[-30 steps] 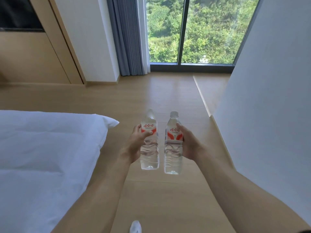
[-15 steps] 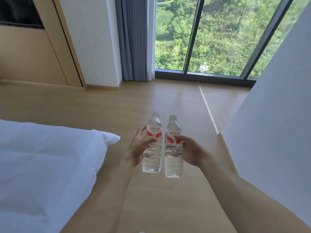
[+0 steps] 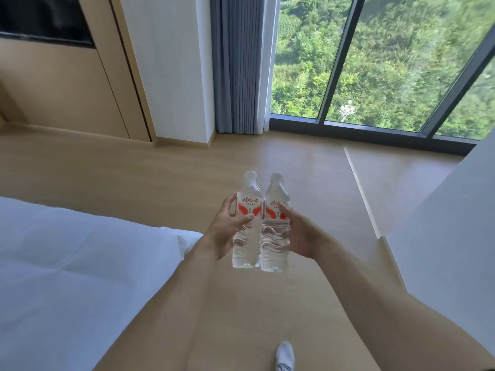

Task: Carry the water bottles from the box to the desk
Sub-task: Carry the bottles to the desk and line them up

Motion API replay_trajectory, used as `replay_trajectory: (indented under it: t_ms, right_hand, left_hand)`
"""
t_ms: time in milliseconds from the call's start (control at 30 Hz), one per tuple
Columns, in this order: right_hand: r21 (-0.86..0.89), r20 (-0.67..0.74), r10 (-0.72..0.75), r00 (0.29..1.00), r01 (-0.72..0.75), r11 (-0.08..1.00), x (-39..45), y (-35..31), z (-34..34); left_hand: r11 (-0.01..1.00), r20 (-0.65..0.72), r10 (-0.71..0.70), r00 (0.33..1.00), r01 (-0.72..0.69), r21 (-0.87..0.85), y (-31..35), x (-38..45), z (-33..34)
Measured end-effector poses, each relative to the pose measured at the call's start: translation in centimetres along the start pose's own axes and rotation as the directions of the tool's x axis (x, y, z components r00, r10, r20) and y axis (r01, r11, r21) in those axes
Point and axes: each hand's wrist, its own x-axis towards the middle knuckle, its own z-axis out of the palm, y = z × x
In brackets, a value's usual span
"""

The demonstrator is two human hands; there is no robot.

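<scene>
Two clear water bottles with red-and-white labels are held upright over the wooden floor, side by side and touching. My left hand [image 3: 223, 231] grips the left bottle [image 3: 247, 242] around its middle. My right hand [image 3: 301, 236] grips the right bottle [image 3: 276, 245] the same way. Both caps point up and away from me. Neither the box nor the desk is in view.
A bed with white bedding [image 3: 75, 277] fills the lower left. A white wall [image 3: 450, 231] runs along the right. Ahead are a floor-to-ceiling window [image 3: 375, 65], a grey curtain [image 3: 238, 62], and a wooden wall panel [image 3: 67, 84]. My white-socked foot [image 3: 285, 356] shows at the bottom.
The two bottles have come together until they touch. The view has advanced toward the window, and my foot has stepped back into view.
</scene>
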Motion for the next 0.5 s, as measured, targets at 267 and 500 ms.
replay_trajectory:
  t_ms: [267, 500]
  right_hand:
    - [-0.077, 0.244, 0.040, 0.969, -0.022, 0.997, 12.5, -6.5, 0.2]
    - [-0.132, 0.385, 0.020, 0.923, 0.033, 0.991, 23.3, -14.0, -1.9]
  left_hand:
    - [1.000, -0.123, 0.021, 0.992, -0.022, -0.010, 3.5, 10.1, -2.7]
    - [0.999, -0.207, 0.033, 0.978, -0.031, 0.011, 7.3, 19.9, -3.0]
